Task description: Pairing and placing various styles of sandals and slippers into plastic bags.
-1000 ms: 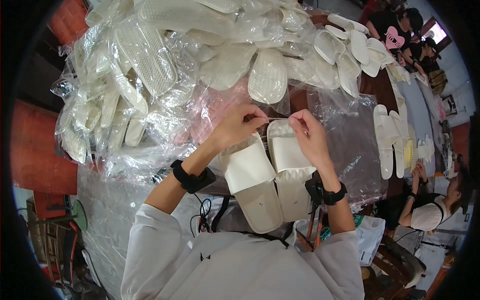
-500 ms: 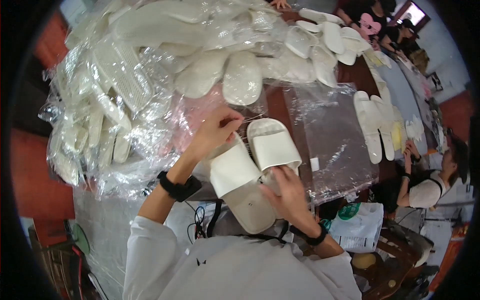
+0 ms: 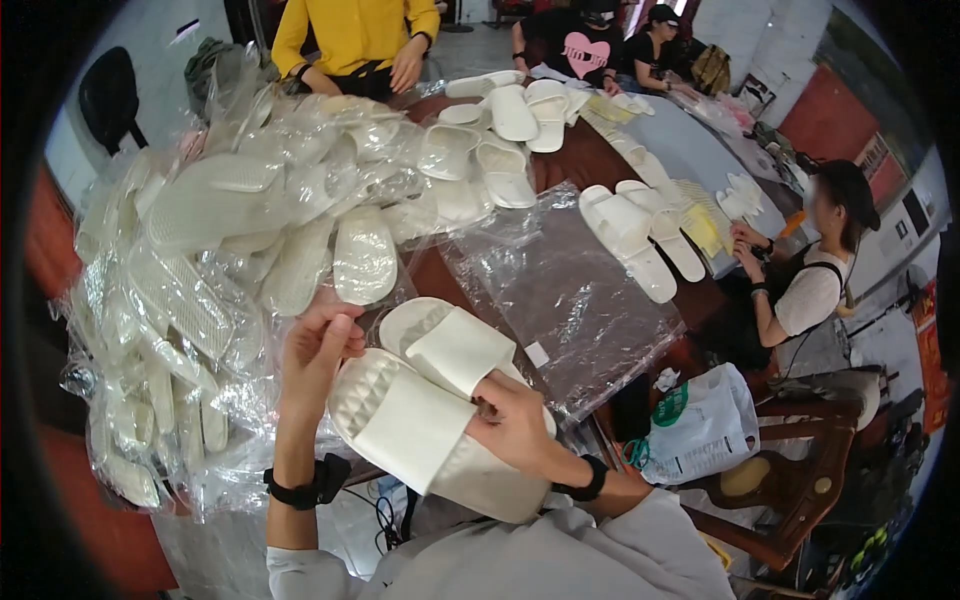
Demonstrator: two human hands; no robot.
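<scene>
A pair of cream-white slide slippers is in front of me, tilted toward the left. My right hand (image 3: 515, 425) grips them, fingers at the straps of the nearer slipper (image 3: 410, 425) and the farther slipper (image 3: 462, 350). Just beyond their toe ends, my left hand (image 3: 318, 350) is closed in a pinch beside the heap of bagged slippers (image 3: 190, 300). Whatever lies between those fingertips is too small to make out. A flat clear plastic bag (image 3: 580, 300) with a small white label lies on the dark red table right of the slippers.
A loose slipper pair (image 3: 640, 240) lies toward the right, with several more slippers (image 3: 510, 115) at the back. Co-workers stand or sit around the table, one in a yellow top (image 3: 355, 40). A white plastic bag (image 3: 705, 425) rests by a wooden chair (image 3: 790, 500).
My view has swung upward and to the right, bringing the yellow-topped person into sight. The slippers now lean further left; my right hand still holds them. My left hand remains pinched near the toe ends.
</scene>
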